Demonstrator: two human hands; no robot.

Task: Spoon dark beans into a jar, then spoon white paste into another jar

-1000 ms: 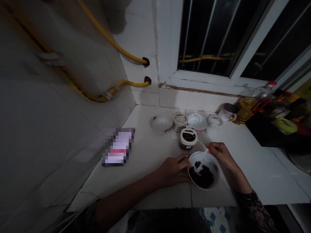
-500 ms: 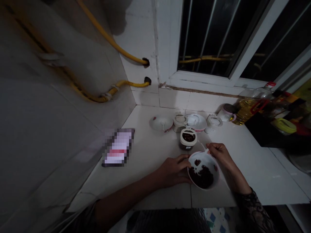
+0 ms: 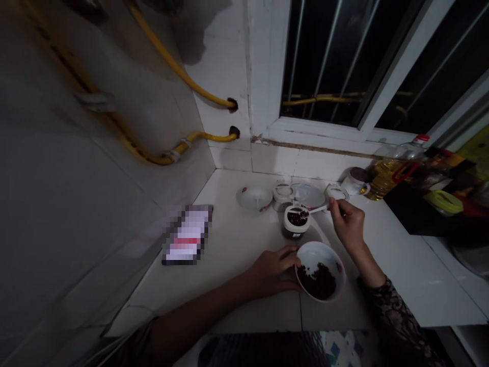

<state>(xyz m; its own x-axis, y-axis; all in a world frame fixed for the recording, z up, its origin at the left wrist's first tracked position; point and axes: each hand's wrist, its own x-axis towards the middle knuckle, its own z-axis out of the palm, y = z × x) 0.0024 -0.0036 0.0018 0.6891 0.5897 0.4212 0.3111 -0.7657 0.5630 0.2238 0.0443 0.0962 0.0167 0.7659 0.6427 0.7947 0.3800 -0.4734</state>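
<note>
Head view: the left hand [image 3: 277,267] curls around the near-left rim of the white bowl [image 3: 324,251], thumb and fingers closed on the edge, probably to brace it against sliding on the white counter [image 3: 237,244]. The bowl sits near the counter's front edge with a heap of dark reddish bits inside. The right hand [image 3: 347,221] pinches the handle of a white spoon [image 3: 316,208] narrowly between thumb and fingertips. Its loaded tip is level over the open jar [image 3: 295,224] just behind the bowl, seemingly so nothing spills.

Dim white-tiled corner [image 3: 225,61], barred dark window [image 3: 344,56], yellow pipes [image 3: 183,76].
</note>
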